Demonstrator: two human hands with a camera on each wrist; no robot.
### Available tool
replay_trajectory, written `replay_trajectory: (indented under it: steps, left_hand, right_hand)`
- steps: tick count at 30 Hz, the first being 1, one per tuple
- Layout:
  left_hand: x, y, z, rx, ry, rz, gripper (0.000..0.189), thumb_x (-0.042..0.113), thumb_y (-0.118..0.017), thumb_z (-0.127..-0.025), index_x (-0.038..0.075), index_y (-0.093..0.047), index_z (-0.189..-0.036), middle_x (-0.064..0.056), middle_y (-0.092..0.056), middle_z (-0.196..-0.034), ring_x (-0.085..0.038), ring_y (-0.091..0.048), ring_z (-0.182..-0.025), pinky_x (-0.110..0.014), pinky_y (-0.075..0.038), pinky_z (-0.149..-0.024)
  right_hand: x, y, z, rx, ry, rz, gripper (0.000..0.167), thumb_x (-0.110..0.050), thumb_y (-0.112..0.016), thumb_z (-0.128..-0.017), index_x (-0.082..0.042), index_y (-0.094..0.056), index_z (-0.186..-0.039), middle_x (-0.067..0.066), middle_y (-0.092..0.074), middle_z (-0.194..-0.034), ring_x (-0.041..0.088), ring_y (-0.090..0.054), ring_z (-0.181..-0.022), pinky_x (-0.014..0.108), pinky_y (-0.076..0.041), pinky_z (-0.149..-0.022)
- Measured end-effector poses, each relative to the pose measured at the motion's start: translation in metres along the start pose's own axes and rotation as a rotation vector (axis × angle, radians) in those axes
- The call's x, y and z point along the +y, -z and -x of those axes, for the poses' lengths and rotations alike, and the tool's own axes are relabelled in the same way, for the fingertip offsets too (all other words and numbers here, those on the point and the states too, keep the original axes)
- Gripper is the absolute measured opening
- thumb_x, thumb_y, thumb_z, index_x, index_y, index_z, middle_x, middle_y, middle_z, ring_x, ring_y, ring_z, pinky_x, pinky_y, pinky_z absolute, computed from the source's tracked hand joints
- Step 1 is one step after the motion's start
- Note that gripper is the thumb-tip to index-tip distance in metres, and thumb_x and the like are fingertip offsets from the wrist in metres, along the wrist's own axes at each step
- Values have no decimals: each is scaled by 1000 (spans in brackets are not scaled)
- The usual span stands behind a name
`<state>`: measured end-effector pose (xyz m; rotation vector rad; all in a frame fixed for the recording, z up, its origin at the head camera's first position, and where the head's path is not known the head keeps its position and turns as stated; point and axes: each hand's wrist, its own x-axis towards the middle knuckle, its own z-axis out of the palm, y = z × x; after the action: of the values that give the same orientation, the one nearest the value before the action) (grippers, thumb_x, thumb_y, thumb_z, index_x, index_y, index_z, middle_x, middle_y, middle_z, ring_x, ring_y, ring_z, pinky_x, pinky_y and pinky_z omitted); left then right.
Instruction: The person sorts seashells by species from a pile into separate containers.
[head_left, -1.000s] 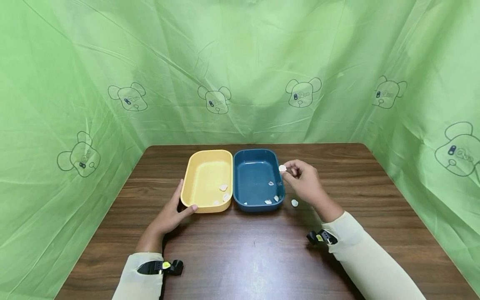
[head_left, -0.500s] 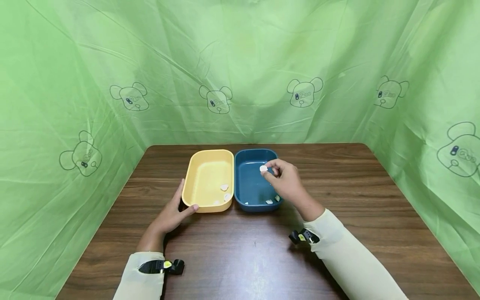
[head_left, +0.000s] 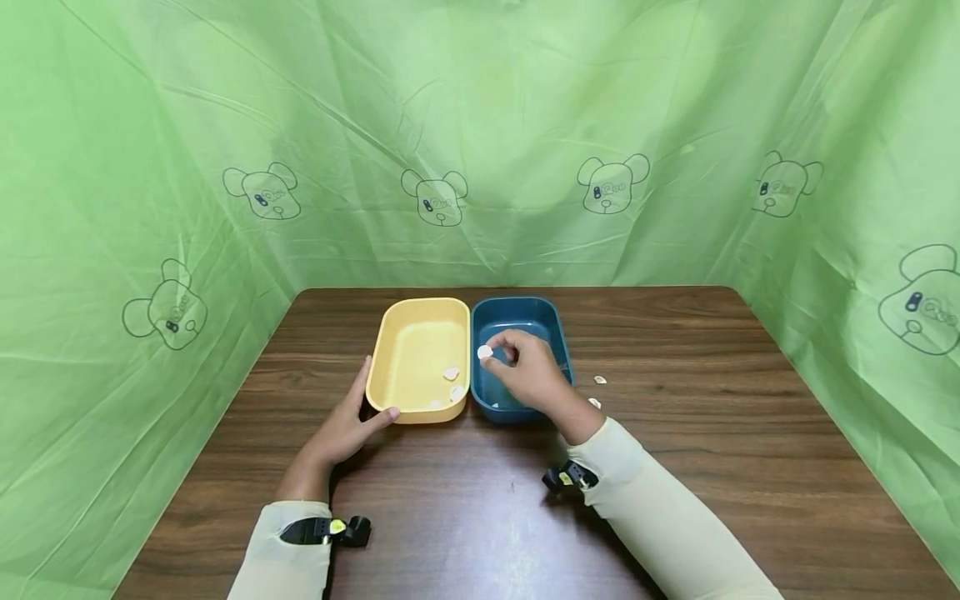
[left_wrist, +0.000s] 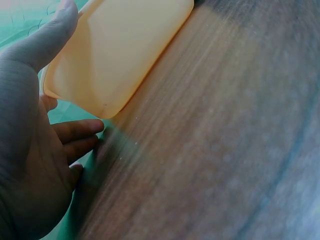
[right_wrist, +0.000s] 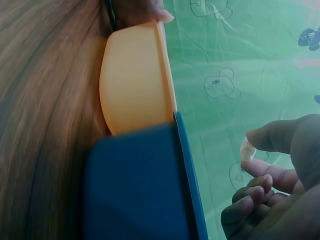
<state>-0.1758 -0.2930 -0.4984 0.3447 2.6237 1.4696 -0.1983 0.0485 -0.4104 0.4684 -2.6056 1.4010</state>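
My right hand (head_left: 528, 371) pinches a small white shell (head_left: 485, 352) between thumb and index finger, over the left part of a blue bin (head_left: 517, 310). In the right wrist view, the same shell (right_wrist: 248, 150) shows at the fingertips, with the other fingers curled. My left hand (head_left: 345, 429) holds the near-left corner of a yellow bin (head_left: 417, 417), thumb at the front rim and fingers along the left side. Inside the yellow bin, several pale shells (head_left: 451, 373) lie near its front right. A tiny shell (head_left: 495, 406) shows in the blue bin; my hand covers part of its inside.
The two bins stand side by side on a dark wood table (head_left: 465, 500). To the right of the blue bin lie a shell (head_left: 600, 380) and a second shell (head_left: 595, 402), partly hidden by my wrist. A green printed curtain (head_left: 510, 225) encloses the table's back and sides.
Carrying the shell, my right hand has moved left from beside the blue bin's right rim to over its left part. My left hand has stayed on the yellow bin.
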Motion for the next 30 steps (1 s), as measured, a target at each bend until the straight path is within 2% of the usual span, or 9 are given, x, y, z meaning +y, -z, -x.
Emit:
replay_trajectory:
  steps: [4, 10, 13, 17, 23, 30]
  left_hand:
    - [-2, 1, 0, -1, 5, -5, 116, 36, -79, -101, 28, 8, -177, -16, 3, -185, -45, -4, -171, -73, -10, -132]
    - [-6, -1, -1, 3, -44, 4, 115, 30, -78, -101, 25, 8, -177, -21, 0, -184, -46, -7, -170, -72, -12, -132]
    - [-6, -1, -2, 4, -53, 6, 115, 29, -79, -101, 26, 7, -177, -21, -1, -184, -46, -8, -170, -71, -12, -132]
    - [-5, -1, -2, 2, -42, 4, 115, 30, -79, -101, 26, 7, -177, -20, -1, -184, -46, -8, -170, -71, -12, -132]
    - [-5, 0, -2, 0, -27, -7, 115, 33, -78, -101, 26, 8, -177, -20, -2, -184, -47, -8, -170, -71, -12, -132]
    - [-5, -1, -2, -1, -36, -6, 115, 32, -78, -102, 26, 8, -177, -19, -2, -185, -46, -9, -170, -71, -13, -132]
  right_hand:
    - [-7, -12, -3, -41, -13, 38, 12, -15, -82, -98, -8, -79, -107, 5, -49, -82, 18, -46, -76, 31, -38, -72]
    - [-15, -29, -8, -107, -63, 72, 17, -19, -82, -99, -9, -81, -113, 19, -58, -97, 21, -46, -82, 33, -37, -72]
    - [-17, -36, -10, -123, -61, 102, 21, -20, -83, -98, -8, -81, -116, 23, -61, -104, 21, -47, -83, 33, -38, -71]
    - [-17, -44, -12, -118, -60, 156, 22, -22, -85, -95, -10, -83, -113, 22, -62, -109, 24, -50, -90, 35, -40, -75]
    - [-18, -54, -14, -84, -111, 288, 21, -33, -88, -92, -22, -85, -109, 11, -57, -112, 29, -46, -106, 43, -35, -85]
    - [-21, -61, -13, -80, -152, 331, 20, -35, -89, -92, -24, -86, -108, 9, -55, -115, 31, -42, -108, 47, -32, -90]
